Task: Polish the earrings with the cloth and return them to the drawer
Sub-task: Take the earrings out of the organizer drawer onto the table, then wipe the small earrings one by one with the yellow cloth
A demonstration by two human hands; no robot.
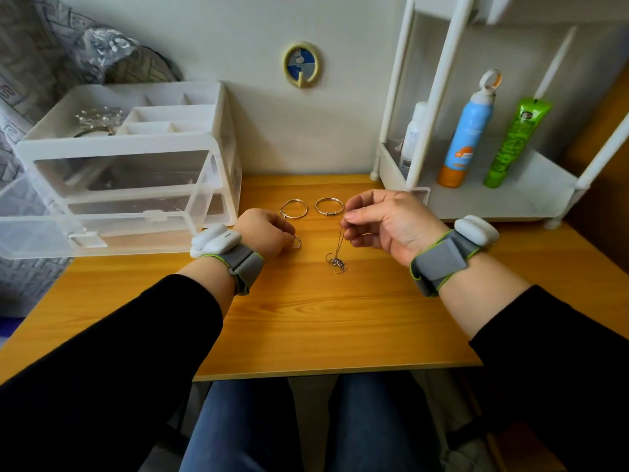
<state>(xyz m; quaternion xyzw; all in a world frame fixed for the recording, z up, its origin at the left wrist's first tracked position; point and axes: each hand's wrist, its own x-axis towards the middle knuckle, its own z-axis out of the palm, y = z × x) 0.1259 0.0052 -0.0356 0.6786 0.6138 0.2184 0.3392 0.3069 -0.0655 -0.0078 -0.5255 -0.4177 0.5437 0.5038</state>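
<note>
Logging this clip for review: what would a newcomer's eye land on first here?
Both hands meet at mid-table: the right hand pinches a long dangling earring, and the left hand grips a smaller earring. Two silver hoops lie just beyond them, beside the clear drawer unit at left.

No writing can be read. On the white rack (531,199), the blue spray bottle (471,131) bears an orange label, the green tube (514,141) to its right dark print, and the white bottle (412,137) to its left blue letters, all too blurred.
</note>
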